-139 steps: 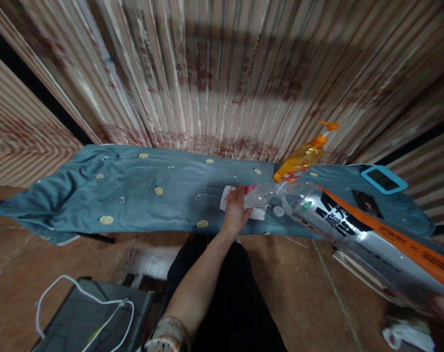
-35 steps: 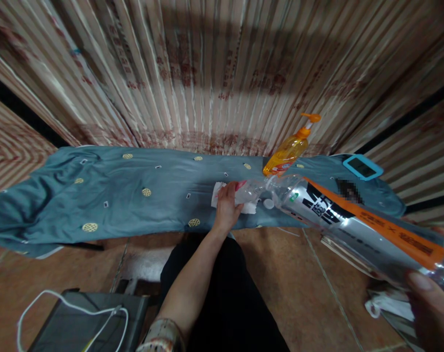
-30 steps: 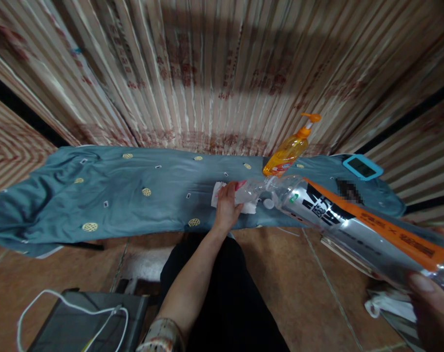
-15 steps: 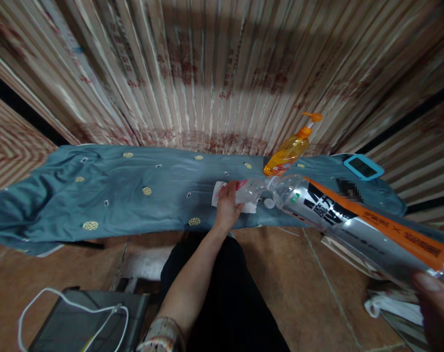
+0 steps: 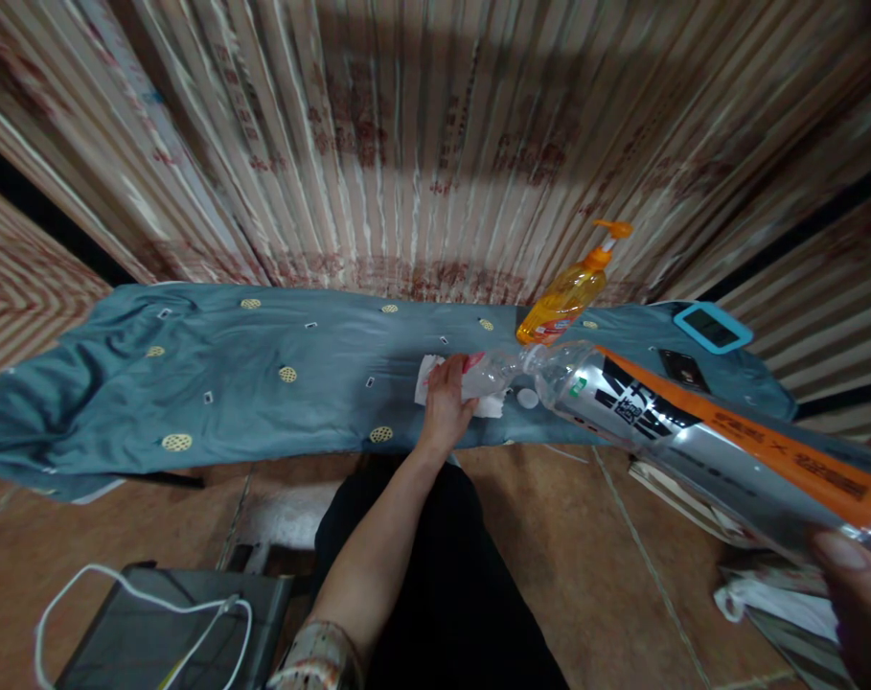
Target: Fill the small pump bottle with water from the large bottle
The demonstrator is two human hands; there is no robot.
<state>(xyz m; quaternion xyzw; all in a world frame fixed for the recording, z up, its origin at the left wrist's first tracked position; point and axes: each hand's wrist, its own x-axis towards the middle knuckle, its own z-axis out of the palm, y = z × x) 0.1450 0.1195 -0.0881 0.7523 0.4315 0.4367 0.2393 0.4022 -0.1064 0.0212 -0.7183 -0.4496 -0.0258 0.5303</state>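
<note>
My left hand [image 5: 446, 402] rests on the blue cloth-covered table [image 5: 212, 383], fingers closed round a small clear bottle with a red label [image 5: 487, 372] that stands on a white tissue [image 5: 426, 378]. My right hand [image 5: 856, 604] at the lower right grips the base of a large plastic bottle with a silver and orange label [image 5: 700, 441]. This bottle is tilted, its open mouth touching the small bottle's mouth. A white cap [image 5: 527, 399] lies on the cloth just below the two mouths.
An orange pump bottle [image 5: 568, 297] stands behind the bottles. A teal-framed device [image 5: 712, 327] and a dark phone [image 5: 683, 367] lie at the table's right end. A dark box with a white cable [image 5: 169, 628] sits on the tiled floor at lower left; papers lie at lower right.
Almost nothing differs. The large bottle stays tilted mouth to mouth with the small one; my right hand has shifted very slightly to the right at its base.
</note>
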